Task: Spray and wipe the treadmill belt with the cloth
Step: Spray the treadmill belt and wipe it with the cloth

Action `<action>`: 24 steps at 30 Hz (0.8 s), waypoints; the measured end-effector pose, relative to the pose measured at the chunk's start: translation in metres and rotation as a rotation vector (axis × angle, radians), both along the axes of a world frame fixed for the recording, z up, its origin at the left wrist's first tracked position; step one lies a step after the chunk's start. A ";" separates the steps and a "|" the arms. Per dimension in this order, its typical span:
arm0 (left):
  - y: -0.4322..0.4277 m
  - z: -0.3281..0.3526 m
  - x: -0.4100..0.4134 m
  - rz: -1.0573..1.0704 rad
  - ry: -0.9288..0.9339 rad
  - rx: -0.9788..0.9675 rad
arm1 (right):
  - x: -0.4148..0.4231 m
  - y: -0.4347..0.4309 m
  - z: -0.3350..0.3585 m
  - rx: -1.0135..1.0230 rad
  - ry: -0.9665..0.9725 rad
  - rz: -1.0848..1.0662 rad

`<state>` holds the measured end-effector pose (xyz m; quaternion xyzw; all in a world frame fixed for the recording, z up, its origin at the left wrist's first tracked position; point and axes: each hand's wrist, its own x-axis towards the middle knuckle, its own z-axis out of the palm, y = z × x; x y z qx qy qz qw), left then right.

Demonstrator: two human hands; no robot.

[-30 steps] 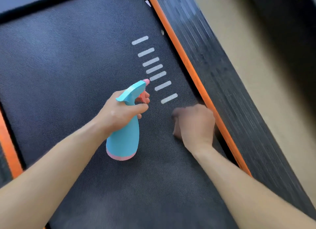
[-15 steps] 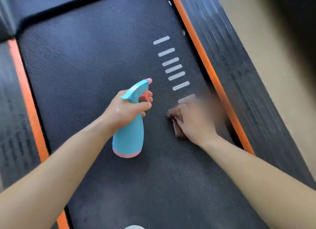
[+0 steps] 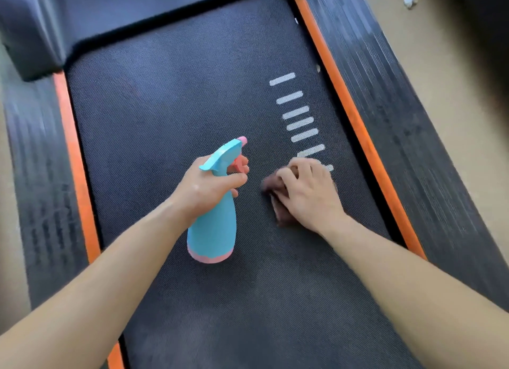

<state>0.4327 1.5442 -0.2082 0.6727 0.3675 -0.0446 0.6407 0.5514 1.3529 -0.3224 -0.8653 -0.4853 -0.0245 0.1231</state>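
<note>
The dark textured treadmill belt (image 3: 170, 115) fills the middle of the head view, with several white stripes (image 3: 298, 118) printed on its right half. My left hand (image 3: 205, 188) grips a turquoise spray bottle (image 3: 213, 231) with a pink base and pink nozzle, held above the belt with the nozzle pointing up and right. My right hand (image 3: 309, 194) presses a small brown cloth (image 3: 275, 192) onto the belt just below the stripes, fingers curled over it. Most of the cloth is hidden under that hand.
Orange strips (image 3: 355, 121) and ribbed black side rails (image 3: 413, 137) border the belt on both sides. The black motor cover (image 3: 82, 19) lies across the top left. Beige floor (image 3: 440, 74) runs along the right, with a small white scrap (image 3: 409, 1) on it.
My right hand has slid the cloth leftward, away from the orange strip toward the belt's middle. The view has shifted so more of the left rail and motor cover shows. The bottle stays in my left hand.
</note>
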 end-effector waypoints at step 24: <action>0.032 0.020 -0.101 0.234 0.081 0.006 | -0.094 0.037 -0.003 -0.003 -0.015 0.310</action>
